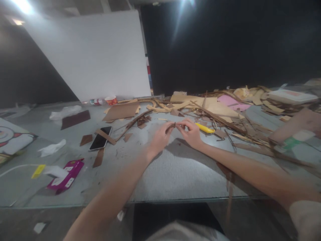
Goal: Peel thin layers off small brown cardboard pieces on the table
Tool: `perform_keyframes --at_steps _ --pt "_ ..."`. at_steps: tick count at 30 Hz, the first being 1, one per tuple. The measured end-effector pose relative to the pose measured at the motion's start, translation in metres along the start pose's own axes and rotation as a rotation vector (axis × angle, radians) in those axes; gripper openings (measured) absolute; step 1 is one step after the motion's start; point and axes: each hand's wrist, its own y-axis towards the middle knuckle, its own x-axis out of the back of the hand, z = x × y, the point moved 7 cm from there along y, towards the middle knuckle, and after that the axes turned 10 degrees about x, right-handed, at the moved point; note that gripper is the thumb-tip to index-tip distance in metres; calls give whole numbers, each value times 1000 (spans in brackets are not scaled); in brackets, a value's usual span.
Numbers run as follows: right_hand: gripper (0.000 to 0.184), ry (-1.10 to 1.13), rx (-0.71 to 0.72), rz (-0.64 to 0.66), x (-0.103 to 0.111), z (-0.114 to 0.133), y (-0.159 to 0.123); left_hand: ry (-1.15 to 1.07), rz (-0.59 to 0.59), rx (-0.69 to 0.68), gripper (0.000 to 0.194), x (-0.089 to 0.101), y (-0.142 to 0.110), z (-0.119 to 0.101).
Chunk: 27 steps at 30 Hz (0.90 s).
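My left hand (162,135) and my right hand (190,133) meet above the middle of the table, fingertips almost touching. Both are closed in a pinch on a small dark brown piece (174,125), mostly covered by the fingers; its exact kind is too small to make out. Just right of my right hand lies a yellow tool (205,128), perhaps a cutter handle. Brown scraps (142,122) are scattered beyond and to the left of my left hand.
A phone (100,139) with a brown strip across it lies to the left, near a purple packet (66,175) and crumpled tissue (53,148). Tan and brown offcuts (213,107) pile up along the back and right. A white board (95,53) stands behind the table.
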Motion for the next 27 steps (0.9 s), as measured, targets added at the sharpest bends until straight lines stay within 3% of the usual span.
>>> perform_keyframes --at_steps 21,27 --pt "22 61 48 31 -2 1 0 -16 2 11 30 1 -1 1" --pt "29 35 23 57 -3 -2 -1 -10 -3 -31 31 2 -2 -2"
